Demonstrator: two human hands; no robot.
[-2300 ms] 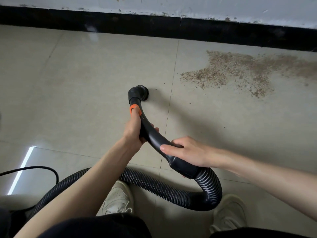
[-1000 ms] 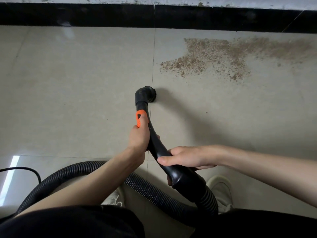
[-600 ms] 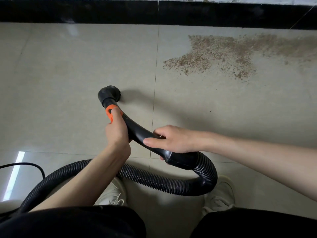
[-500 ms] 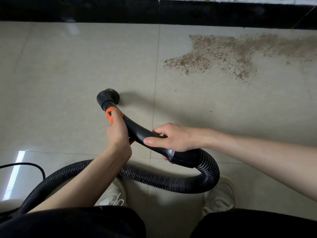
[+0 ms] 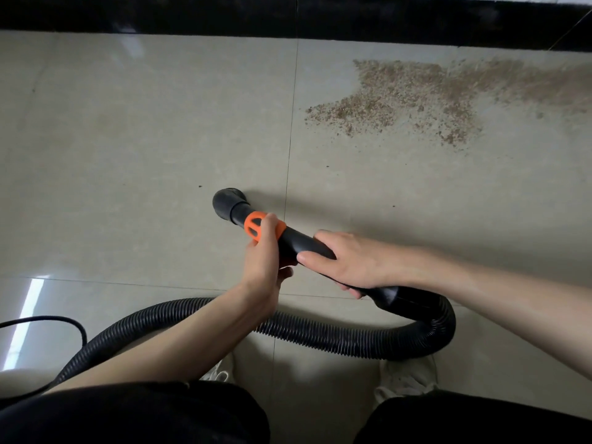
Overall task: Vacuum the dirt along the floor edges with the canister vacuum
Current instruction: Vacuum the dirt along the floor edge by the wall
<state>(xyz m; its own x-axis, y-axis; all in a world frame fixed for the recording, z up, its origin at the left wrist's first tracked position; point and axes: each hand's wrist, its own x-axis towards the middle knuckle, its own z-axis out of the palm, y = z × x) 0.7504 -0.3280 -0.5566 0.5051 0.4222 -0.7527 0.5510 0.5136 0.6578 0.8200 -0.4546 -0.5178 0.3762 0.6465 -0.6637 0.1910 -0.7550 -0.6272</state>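
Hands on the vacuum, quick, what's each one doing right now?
Left hand: grips the black vacuum wand at its orange collar.
Right hand: grips the same wand further back.

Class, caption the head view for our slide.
Both hands, left hand and right hand, grip the vacuum wand; dirt lies ahead.

Ahead of you, the beige tiled floor [image 5: 144, 129] lies open from the round black brush nozzle [image 5: 228, 203] up to the black skirting strip [image 5: 192, 14], which closes off the far side. The patch of brown gritty dirt [image 5: 416, 94] sits to your front right, just short of that strip. The black ribbed hose [image 5: 320, 334] loops across in front of your pale shoes [image 5: 407, 376], and a thin black cable [image 5: 64, 322] curls at your left.
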